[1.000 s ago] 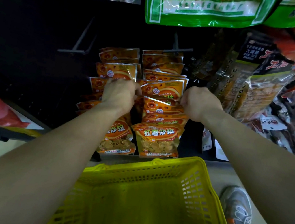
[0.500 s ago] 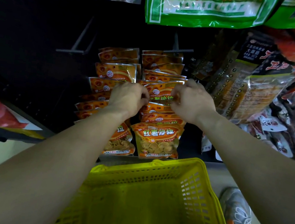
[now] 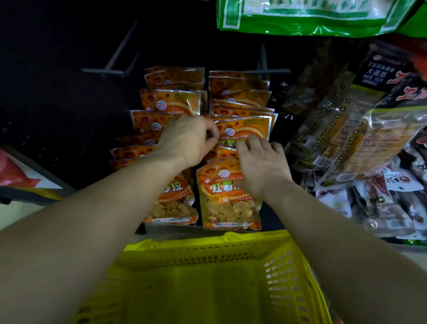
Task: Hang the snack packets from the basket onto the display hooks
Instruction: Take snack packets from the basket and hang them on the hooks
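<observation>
Snack packet (image 3: 244, 129), the orange one in the right-hand column, sits pinched between your two hands: your left hand (image 3: 186, 140) curls its grip on the packet's left edge, and your right hand (image 3: 260, 163) lays its fingertips (image 3: 245, 143) across the lower right part of its face. Both grips look clenched on this one packet, though the exact finger contact on the left is hidden behind your knuckles.

By my reading, you are in the hanging step, working the packet's top hole onto the display hook. That hook's shaft is hidden under the stacked packets; only a dark bar (image 3: 267, 71) shows above the column. The next move calls for finding the hole, lining it up with the hook tip and sliding the packet back against the ones behind it, keeping it flat so it doesn't crumple.

Just beside it hangs the left column of packets (image 3: 171, 99). Further left, an empty hook (image 3: 117, 60) juts out. Below your forearms the yellow basket (image 3: 286, 276) shows no packets in the part you can see.
</observation>
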Available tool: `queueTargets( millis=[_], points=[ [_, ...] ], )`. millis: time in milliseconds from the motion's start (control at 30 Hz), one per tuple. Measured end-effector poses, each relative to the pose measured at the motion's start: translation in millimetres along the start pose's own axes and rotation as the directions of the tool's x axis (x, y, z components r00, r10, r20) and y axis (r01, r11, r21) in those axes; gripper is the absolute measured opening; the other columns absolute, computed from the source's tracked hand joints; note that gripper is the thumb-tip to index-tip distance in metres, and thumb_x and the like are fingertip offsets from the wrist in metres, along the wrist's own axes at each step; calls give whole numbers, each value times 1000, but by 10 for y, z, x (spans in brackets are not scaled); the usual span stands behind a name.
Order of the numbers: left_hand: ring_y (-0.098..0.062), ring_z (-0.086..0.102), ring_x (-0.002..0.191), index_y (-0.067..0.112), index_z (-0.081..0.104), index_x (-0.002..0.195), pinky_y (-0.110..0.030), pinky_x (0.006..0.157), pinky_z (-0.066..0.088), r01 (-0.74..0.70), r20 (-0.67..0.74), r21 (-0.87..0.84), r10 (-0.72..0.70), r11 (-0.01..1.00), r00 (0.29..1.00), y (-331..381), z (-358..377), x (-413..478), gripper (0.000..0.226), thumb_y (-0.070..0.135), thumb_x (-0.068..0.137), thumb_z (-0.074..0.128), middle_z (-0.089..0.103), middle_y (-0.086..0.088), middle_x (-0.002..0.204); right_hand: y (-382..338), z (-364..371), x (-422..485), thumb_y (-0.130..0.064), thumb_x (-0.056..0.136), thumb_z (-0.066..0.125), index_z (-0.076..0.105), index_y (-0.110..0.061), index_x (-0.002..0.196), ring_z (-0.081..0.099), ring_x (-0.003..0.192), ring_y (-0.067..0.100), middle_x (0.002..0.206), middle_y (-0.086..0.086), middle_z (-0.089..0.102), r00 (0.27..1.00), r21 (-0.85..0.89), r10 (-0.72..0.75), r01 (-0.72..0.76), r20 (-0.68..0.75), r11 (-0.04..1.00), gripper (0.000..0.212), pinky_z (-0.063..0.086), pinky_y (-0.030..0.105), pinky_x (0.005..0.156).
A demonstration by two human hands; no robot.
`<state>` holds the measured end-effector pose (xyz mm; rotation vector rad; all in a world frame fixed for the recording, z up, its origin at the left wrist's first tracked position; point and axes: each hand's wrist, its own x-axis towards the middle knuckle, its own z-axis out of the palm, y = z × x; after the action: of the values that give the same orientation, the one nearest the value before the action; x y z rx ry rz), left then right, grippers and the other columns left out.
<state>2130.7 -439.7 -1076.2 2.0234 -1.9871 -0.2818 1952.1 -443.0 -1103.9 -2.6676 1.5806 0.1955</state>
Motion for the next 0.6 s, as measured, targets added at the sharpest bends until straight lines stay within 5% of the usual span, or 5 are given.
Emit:
queueTargets(
  millis=[167,400,600],
  points=[
    [-12,62,87,34,70,99,-27,72,50,9,-27,-59,-10,998,1000,-98,-28,32,8,31,91,68,71,10,99,18,86,76,-42,72,84,39,-20,136,47,126,33,133,11,50,997,-6,74,-75,-30,997,81,36,51,105],
    [-20,59,108,32,64,111,-32,81,49,-23,-49,-37,21,999,999,-77,-6,33,23,38,89,69,63,4,121,102,103,34,-40,73,82,37,-21,134,47,123,33,132,11,50,993,-32,104,-105,-49,994,79,37,52,103],
    [-21,59,109,33,63,114,-28,76,42,6,-82,-34,-9,999,997,-64,-32,41,27,38,88,70,63,4,121,69,-36,21,-52,63,86,27,-23,141,38,131,34,139,11,40,998,-3,62,-62,-13,998,102,33,53,108]
  ],
)
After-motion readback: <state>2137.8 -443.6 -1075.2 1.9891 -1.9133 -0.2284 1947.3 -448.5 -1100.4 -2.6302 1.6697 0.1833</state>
